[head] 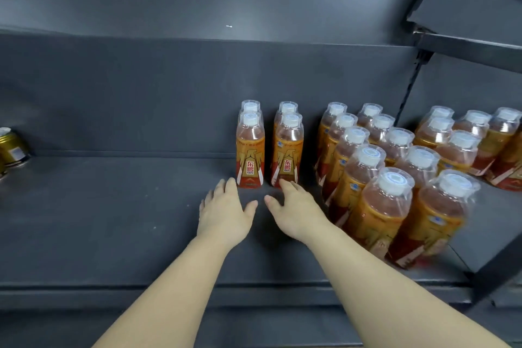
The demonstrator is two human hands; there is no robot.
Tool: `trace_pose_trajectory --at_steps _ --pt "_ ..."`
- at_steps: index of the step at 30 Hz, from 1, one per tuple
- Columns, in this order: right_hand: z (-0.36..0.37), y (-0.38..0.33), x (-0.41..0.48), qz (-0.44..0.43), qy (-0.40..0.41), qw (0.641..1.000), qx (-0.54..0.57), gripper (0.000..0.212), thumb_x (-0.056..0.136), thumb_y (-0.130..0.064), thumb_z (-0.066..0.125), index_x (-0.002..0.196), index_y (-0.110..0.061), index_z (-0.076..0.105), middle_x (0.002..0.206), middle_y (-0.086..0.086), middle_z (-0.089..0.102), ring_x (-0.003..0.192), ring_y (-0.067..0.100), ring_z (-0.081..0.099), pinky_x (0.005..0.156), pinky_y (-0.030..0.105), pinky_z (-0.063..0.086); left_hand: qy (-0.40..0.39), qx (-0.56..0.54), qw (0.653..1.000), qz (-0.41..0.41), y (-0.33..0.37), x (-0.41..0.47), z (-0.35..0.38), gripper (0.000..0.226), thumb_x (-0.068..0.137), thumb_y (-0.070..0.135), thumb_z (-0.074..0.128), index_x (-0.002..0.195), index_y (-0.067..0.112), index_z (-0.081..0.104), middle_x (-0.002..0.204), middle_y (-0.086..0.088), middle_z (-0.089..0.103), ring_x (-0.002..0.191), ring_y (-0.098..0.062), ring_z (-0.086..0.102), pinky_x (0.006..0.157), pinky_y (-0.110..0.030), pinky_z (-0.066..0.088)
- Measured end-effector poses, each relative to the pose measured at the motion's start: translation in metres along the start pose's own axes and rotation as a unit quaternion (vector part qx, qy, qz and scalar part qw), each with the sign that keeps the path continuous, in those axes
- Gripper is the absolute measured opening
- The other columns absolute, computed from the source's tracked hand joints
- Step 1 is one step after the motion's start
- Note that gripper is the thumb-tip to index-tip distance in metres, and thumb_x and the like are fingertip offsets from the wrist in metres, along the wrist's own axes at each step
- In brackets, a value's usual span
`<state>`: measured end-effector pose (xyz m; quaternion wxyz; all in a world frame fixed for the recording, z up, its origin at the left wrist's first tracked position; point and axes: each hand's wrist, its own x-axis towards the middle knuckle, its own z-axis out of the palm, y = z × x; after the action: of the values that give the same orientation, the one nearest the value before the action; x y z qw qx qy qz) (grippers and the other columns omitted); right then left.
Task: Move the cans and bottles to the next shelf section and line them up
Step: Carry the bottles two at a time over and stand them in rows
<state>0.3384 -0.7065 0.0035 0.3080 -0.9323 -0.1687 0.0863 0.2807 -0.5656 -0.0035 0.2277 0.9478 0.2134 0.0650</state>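
1. On a dark grey shop shelf [113, 220], a person's two bare forearms reach forward side by side; both hands are low over the board, palms down.
2. The left hand [226, 213] has straight, slightly spread fingers and holds nothing; its fingertips lie at the foot of the left front bottle [250, 155]; whether they touch it cannot be told.
3. The right hand [296, 215] is loosely extended with the thumb out towards the other hand; it grips nothing; its fingertips meet the base of the right front bottle [287, 158].
4. Both front bottles stand upright, with orange labels and white caps under clear covers; each has a matching rear bottle [250, 107] close behind it, near the back panel [141, 93].
5. Just to the right, two long rows [378, 206] of five like bottles each run from the back panel towards the front edge; the nearest ones are blurred.
6. Beyond a black upright post [408, 90], further bottles [463, 147] stand in the adjoining section on the right; gold cans [12, 147] sit well apart at the far left, partly cut off by the frame.
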Motion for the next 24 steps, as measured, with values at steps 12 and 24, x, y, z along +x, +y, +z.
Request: trace_pose_trajectory --at_steps 12,24 --pt "-0.006 0.011 -0.1 -0.107 -0.066 0.988 -0.091 0.064 0.105 -0.049 0.037 0.159 -0.02 0.022 0.166 0.007 0.018 0.153 0.029 0.012 0.124 0.044 0.016 0.013 0.108 0.994 -0.008 0.003 -0.122 -0.012 0.067 0.102 0.055 0.036 0.157 0.019 0.023 0.165 -0.005 0.021 0.151 -0.033 0.019 0.123 -0.052 0.014" --pt "-0.017 0.023 -0.166 -0.072 -0.045 0.993 -0.087 0.063 0.105 -0.049 0.037 0.158 -0.02 0.022 0.166 0.006 0.019 0.152 0.027 0.016 0.121 0.042 0.02 -0.012 0.124 0.991 0.049 0.011 -0.17 -0.012 0.064 0.103 0.054 0.035 0.156 0.02 0.024 0.165 -0.003 0.022 0.151 -0.033 0.017 0.123 -0.051 0.014"
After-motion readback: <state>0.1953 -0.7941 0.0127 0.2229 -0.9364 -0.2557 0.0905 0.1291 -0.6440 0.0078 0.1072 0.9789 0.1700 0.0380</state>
